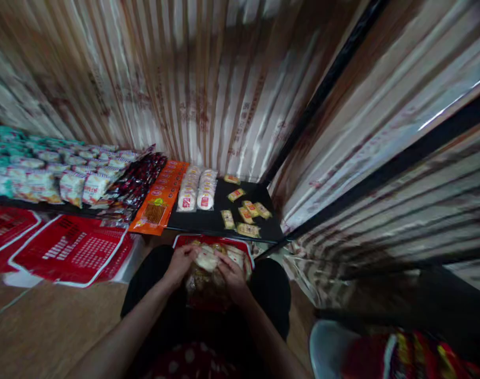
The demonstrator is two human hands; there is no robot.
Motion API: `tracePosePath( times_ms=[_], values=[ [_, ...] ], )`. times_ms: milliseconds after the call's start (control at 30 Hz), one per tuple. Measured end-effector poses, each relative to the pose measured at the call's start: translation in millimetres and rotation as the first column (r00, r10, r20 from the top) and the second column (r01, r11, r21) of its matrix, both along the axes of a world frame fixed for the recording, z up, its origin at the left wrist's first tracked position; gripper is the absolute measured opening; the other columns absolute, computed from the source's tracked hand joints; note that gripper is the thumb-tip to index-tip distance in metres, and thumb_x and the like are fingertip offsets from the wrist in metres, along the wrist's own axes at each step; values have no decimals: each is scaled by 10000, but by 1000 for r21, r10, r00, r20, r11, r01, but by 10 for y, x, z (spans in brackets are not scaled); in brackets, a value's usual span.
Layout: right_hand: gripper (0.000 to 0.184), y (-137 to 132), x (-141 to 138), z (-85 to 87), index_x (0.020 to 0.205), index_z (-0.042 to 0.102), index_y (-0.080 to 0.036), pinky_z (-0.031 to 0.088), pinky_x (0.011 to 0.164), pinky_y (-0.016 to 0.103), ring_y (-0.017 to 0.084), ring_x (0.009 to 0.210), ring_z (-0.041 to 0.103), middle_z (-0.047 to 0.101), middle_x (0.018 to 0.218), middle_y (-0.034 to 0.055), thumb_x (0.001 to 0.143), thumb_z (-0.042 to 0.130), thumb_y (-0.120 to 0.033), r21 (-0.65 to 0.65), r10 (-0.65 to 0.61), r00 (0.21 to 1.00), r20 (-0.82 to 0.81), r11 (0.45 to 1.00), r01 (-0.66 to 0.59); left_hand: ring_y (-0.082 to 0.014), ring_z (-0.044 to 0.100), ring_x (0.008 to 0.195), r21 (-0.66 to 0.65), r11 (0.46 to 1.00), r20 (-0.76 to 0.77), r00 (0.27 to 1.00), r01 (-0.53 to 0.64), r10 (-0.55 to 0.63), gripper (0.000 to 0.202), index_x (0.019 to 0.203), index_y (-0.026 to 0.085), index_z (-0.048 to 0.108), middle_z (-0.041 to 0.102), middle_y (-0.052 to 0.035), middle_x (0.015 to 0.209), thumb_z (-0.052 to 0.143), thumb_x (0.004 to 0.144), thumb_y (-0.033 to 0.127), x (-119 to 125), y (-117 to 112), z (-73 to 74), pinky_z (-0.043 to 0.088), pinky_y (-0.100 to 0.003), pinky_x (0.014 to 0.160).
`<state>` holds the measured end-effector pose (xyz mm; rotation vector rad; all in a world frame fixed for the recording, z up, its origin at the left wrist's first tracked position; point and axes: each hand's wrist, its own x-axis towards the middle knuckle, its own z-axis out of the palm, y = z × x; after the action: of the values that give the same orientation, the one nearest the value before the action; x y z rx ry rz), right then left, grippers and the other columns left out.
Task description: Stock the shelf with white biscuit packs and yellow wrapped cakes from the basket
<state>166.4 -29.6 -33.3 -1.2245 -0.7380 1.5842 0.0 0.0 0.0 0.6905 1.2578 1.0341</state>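
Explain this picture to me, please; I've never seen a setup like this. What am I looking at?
There is no machine here: a person works with two bare hands. The single picture comes from a camera worn on the head, looking forward and down, so the forearms enter from below. The left hand and right hand hold a pale wrapped packet over a red bag with a white border at the lap. On the low black shelf ahead lie small yellow wrapped packets, clear packs of round white pieces and a flat orange packet; further left are dark red shiny packets and white printed packets. Contents are too blurred to name.
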Motion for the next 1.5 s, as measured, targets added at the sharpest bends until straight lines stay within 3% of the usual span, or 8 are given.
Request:
tracePosePath(
  times_ms=[300, 500, 700, 867, 967, 1133, 1333, 1500],
  values=[
    [479, 140, -13, 464, 998, 626, -210, 433, 543, 241, 135, 586, 582, 672, 703, 17, 619, 689, -497, 130, 75, 968, 238, 986, -108, -82, 583, 567, -287, 950, 398, 886, -124, 236, 206, 641, 119, 593, 628, -25, 630, 485, 801, 50, -26, 112, 323, 522, -202, 609],
    [512, 261, -63, 557, 903, 633, -167, 295, 419, 197, 83, 429, 443, 551, 503, -35, 590, 657, -572, 95, 20, 955, 295, 994, -51, -90, 616, 704, -203, 979, 430, 896, -22, 109, 219, 605, 111, 603, 646, -34, 696, 514, 758, -17, -29, 71, 306, 509, -202, 781],
    [475, 308, -127, 698, 844, 656, -165, 293, 426, 202, 73, 415, 393, 523, 493, -38, 632, 603, -586, 34, 72, 919, 389, 995, -92, -112, 625, 727, -148, 988, 313, 950, 32, 16, 68, 649, 148, 635, 664, -16, 726, 639, 710, 119, -69, 84, 134, 497, -205, 751],
    [341, 406, -127, 771, 792, 692, -182, 410, 557, 233, 133, 585, 544, 646, 680, 13, 651, 604, -480, 61, 135, 778, 613, 974, -217, -99, 577, 561, -82, 997, 142, 990, -3, 15, 196, 683, 126, 609, 631, -2, 621, 716, 611, 274, -129, 224, 47, 452, -187, 542],
    [326, 516, -128, 705, 897, 688, -195, 436, 602, 241, 142, 632, 562, 674, 769, 22, 666, 599, -407, 141, 74, 713, 698, 961, -237, -76, 503, 468, 26, 999, -27, 999, 44, -44, 239, 678, 133, 591, 582, 30, 547, 687, 602, 338, -146, 341, 61, 374, -174, 449],
    [287, 770, -162, 519, 791, 651, -160, 440, 575, 240, 145, 595, 565, 651, 689, 31, 690, 550, -409, 202, 35, 771, 636, 957, -211, -73, 438, 421, 146, 985, -232, 971, 93, -57, 183, 646, 165, 544, 500, 65, 482, 570, 687, 341, -125, 600, 123, 334, -181, 418],
    [263, 1139, -182, 414, 754, 592, -185, 449, 606, 258, 164, 622, 597, 661, 702, 35, 738, 480, -423, 250, -116, 678, 726, 963, -103, -134, 604, 718, 268, 959, -446, 894, 91, 40, 190, 886, 150, 590, 652, -36, 790, 458, 751, 170, -68, 937, 106, 479, -227, 656],
    [226, 1452, -209, 312, 759, 588, -185, 447, 629, 264, 176, 649, 614, 674, 705, 53, 747, 462, -372, 224, -170, 571, 803, 974, -26, -182, 580, 1010, 391, 902, -616, 781, 182, 109, 328, 1011, 142, 606, 634, -100, 1077, 418, 747, 99, 60, 1106, -65, 435, -322, 926]
  ],
)
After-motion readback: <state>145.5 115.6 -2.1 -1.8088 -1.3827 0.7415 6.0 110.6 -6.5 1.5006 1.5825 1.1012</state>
